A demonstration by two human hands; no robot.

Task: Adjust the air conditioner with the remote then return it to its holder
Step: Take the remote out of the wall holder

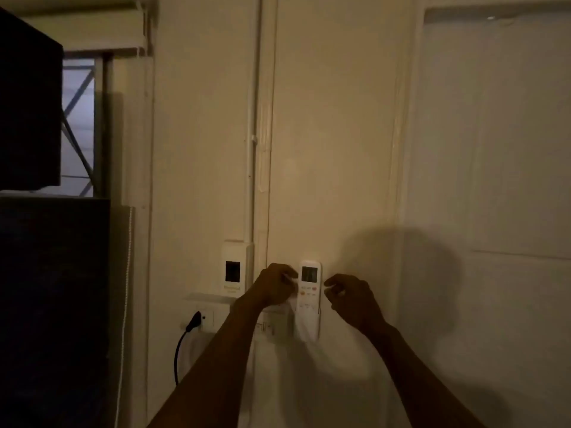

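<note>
A white air conditioner remote [309, 288] with a dark screen and coloured buttons stands upright in a white wall holder [307, 327] low on the cream wall. My left hand [276, 285] is at the remote's left edge, fingers curled, fingertips touching or nearly touching its side. My right hand [352, 299] hovers just right of the remote with fingers loosely curled, a small gap between them and the remote. Neither hand clearly grips it. The air conditioner itself is out of view.
A white wall unit with a dark display [234, 268] sits left of the remote above a small shelf. Below it a black plug and cable [188, 332] hang from a socket. Dark furniture [52, 273] fills the left side, and a window [78, 125] shows behind it.
</note>
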